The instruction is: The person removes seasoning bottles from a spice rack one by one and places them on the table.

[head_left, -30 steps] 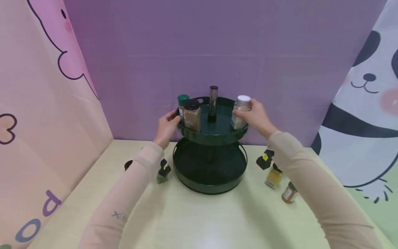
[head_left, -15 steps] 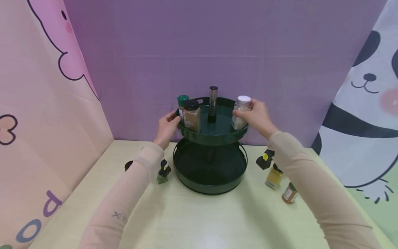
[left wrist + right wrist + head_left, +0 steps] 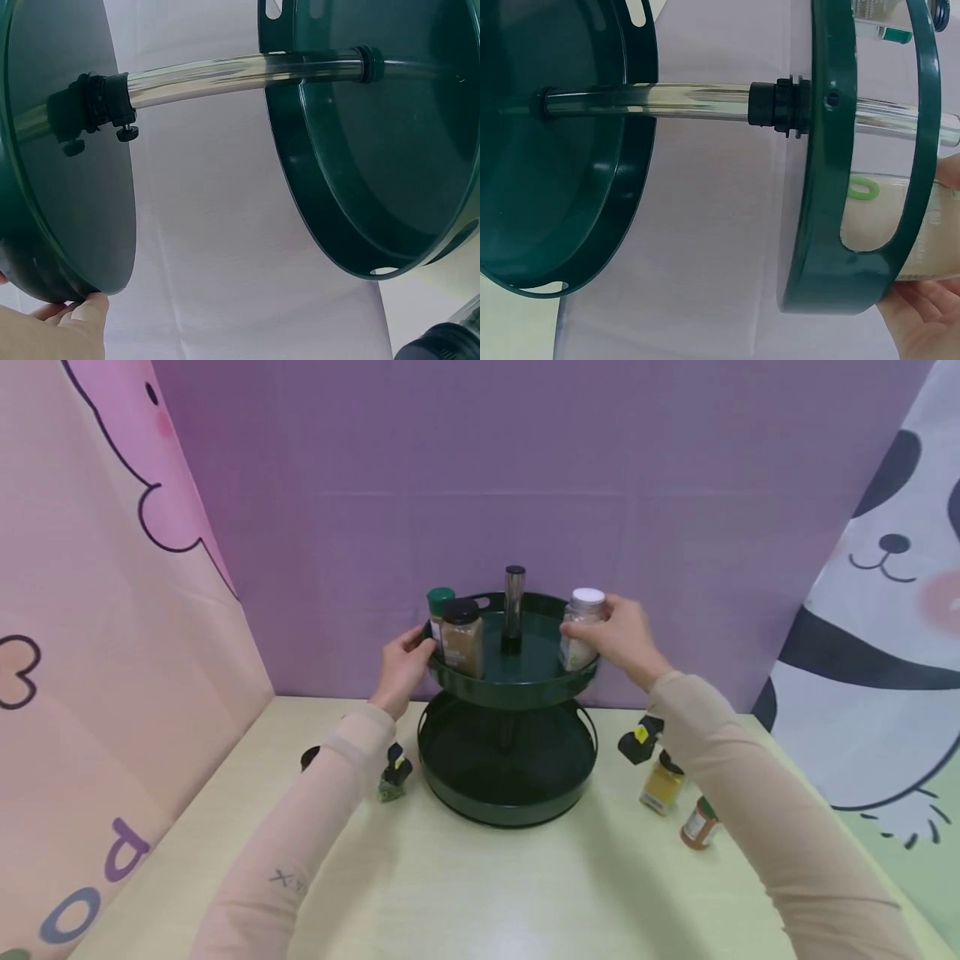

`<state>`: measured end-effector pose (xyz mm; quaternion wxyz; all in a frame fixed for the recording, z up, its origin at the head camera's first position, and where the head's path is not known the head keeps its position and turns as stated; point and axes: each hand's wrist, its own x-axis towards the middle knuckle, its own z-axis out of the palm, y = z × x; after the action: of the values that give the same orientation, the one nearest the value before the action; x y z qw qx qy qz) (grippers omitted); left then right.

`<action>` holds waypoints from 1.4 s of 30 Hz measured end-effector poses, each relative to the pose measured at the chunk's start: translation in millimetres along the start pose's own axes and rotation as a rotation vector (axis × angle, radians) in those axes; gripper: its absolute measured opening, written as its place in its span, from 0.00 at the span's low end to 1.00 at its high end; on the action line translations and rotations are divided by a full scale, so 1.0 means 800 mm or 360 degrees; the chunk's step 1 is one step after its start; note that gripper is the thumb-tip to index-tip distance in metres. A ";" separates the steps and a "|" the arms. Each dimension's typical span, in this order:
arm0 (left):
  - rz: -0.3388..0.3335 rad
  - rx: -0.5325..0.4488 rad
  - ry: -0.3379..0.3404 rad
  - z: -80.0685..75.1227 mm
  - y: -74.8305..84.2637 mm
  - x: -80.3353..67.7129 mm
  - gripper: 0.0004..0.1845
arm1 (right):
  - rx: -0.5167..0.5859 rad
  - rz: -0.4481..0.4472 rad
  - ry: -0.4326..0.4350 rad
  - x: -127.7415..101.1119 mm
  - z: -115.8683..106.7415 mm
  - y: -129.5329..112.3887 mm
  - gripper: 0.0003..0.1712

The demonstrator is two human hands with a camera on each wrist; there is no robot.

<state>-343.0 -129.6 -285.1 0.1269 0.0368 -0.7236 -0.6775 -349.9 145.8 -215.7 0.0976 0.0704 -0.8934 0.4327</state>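
Note:
A dark green two-tier rack stands on the table with a metal pole [image 3: 514, 602] through its middle. My left hand [image 3: 408, 656] grips the left rim of the upper tray [image 3: 517, 693]; its fingertips [image 3: 71, 326] touch the tray's underside [image 3: 67, 187]. My right hand [image 3: 611, 631] holds a white-lidded jar [image 3: 581, 627] standing at the tray's right edge. The right wrist view shows that jar [image 3: 885, 240] through the rim slot. A black-lidded brown spice jar [image 3: 462, 639] and a green-lidded jar [image 3: 440, 603] stand at the left of the upper tray. The lower tray [image 3: 510, 810] holds nothing.
Left of the rack lie a small green-filled jar [image 3: 393, 774] and a black lid [image 3: 309, 757]. Right of it are a black-topped jar with a yellow tag [image 3: 639, 742], a yellow spice jar [image 3: 662, 785] and a brown jar [image 3: 699, 825]. Printed curtains close in three sides.

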 end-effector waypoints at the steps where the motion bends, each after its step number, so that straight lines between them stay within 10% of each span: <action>1: 0.0000 0.0008 -0.0001 0.000 0.000 0.000 0.26 | 0.0003 0.0004 -0.0001 0.000 -0.001 -0.001 0.37; 42: 0.0043 -0.0007 0.0028 0.000 0.005 -0.002 0.25 | 0.0056 -0.0006 0.0097 -0.013 -0.057 -0.028 0.38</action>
<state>-340.9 -128.7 -281.4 0.1425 0.0327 -0.7214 -0.6769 -330.0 168.4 -173.4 0.1244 0.0607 -0.8821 0.4502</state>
